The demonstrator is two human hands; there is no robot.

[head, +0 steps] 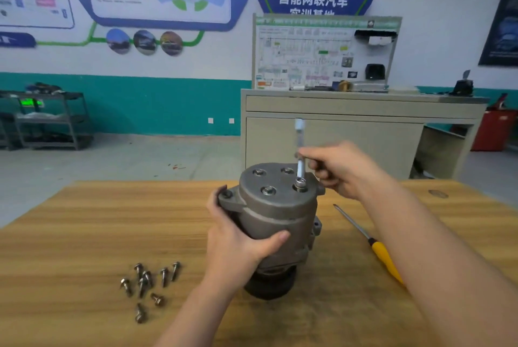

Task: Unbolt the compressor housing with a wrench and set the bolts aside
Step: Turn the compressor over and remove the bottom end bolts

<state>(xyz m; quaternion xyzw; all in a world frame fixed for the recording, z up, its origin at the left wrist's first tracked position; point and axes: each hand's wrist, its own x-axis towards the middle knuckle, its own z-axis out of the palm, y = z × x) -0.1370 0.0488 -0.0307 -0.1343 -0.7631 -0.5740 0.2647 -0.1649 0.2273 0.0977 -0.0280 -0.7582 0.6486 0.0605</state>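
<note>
A grey metal compressor (276, 215) stands upright on the wooden table (84, 220), its round end cap facing up. My left hand (238, 237) grips the housing's left side, thumb across the front. My right hand (336, 170) holds a silver wrench (300, 150) whose ring end sits on the bolt (300, 184) at the cap's front right. Three more bolts remain seated in the cap, one of them at the front (268, 190). Several removed bolts (148, 285) lie in a loose pile on the table to the left.
A yellow-handled screwdriver (378, 248) lies on the table right of the compressor, under my right forearm. Beyond the table stand a beige cabinet (336, 136) with a display board, a metal shelf cart (47, 119) at left and a red bin (493, 131) at right.
</note>
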